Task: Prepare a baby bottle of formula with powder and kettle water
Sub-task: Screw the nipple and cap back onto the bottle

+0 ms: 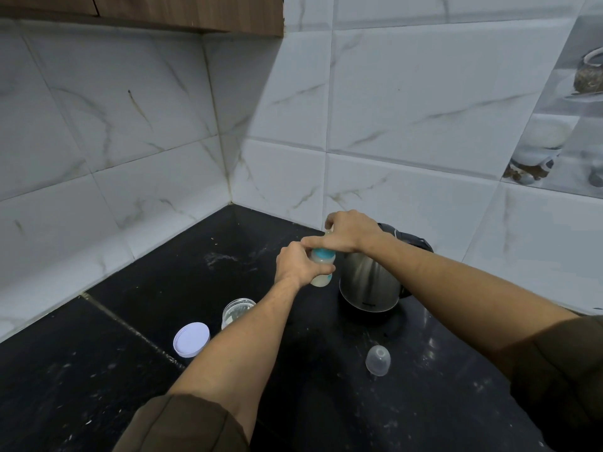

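Broadly, a glossy black speckled stone surface (130,370), dusted with pale specks, is bounded by white marble-veined wall tiles (408,93). At the back right a rounded brushed-steel kettle (368,285) with a black lid is seen on its dark base. Just left of it a small translucent baby bottle (321,267), with a teal collar and cloudy pale liquid inside, is held above the surface. It is wrapped around its body by the closed left hand (297,264), while its top is covered and pinched by the curled fingers of the right hand (347,231). Nearer, a clear open jar (236,311) is partly hidden behind the left forearm, a flat round white lid (191,339) lies beside it, and a small clear domed bottle cap (378,359) rests well apart to the right.
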{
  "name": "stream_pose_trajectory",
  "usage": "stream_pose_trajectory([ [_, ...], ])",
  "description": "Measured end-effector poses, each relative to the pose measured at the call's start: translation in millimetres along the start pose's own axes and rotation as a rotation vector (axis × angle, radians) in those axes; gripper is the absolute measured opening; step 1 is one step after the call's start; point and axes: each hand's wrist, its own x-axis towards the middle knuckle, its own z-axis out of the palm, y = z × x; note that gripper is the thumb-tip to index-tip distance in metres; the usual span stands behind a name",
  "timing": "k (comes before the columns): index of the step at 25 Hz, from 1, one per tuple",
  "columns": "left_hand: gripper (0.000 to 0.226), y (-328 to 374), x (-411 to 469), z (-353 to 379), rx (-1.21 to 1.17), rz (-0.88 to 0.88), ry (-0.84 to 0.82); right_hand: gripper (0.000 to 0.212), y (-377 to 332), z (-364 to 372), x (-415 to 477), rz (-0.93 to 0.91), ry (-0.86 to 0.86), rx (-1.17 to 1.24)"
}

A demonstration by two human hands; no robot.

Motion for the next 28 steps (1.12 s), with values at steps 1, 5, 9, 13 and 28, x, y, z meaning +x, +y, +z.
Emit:
stream_pose_trajectory([
  [1,0.039,0.5,1.1,-0.6,-0.006,0.007,-0.004,0.062,0.1,-3.5,0.6,-0.028,-0.062,0.045],
  [5,0.034,1.9,2.3,-2.6,-0.006,0.042,-0.014,0.035,3.8,-7.4,6.6,-0.084,-0.134,0.048],
  [9,0.045,1.8,1.5,0.0,-0.014,0.057,-0.013,0.061,3.4,-0.2,3.1,0.0,0.022,-0.036],
  [13,0.047,0.3,1.8,1.0,0.007,0.047,-0.014,0.077,0.3,2.0,-2.3,0.048,0.073,-0.15],
  [28,0.05,1.5,2.2,2.2,-0.007,0.028,-0.018,0.07,0.1,-7.3,-0.1,0.058,-0.016,-0.043],
])
